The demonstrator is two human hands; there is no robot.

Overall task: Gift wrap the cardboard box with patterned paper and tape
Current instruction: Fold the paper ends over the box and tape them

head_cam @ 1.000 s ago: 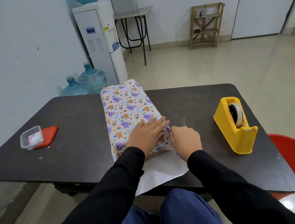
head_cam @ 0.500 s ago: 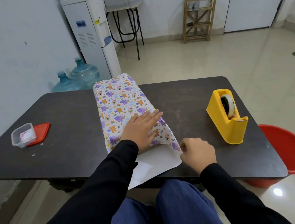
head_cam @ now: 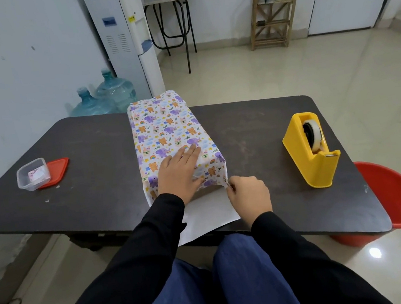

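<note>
Fingers (head_cam: 190, 153) of the left hand (head_cam: 178, 176) lie straight and together, pressed flat on top of the patterned paper (head_cam: 163, 128) near its close end. Fingers (head_cam: 231, 186) of the right hand (head_cam: 249, 196) are curled, their tips pinching the lower right corner of that paper, where the printed side drops to the bench (head_cam: 95, 169).

The paper is draped over a long box and hides it wholly. The bundle lies along the middle of the bench, pointing away from the person. A white flap (head_cam: 209, 214) of the paper's plain side spreads from the near end and hangs past the bench edge.

Well apart to the right stands a yellow tape dispenser (head_cam: 314, 163) with a roll of tape (head_cam: 315, 135) in it. Near the left edge sits a clear plastic tub (head_cam: 33, 173), touching a red lid (head_cam: 56, 168). A red basin (head_cam: 400, 200) stands on the floor by the right corner, and two blue water bottles (head_cam: 107, 97) stand beyond the far side.
</note>
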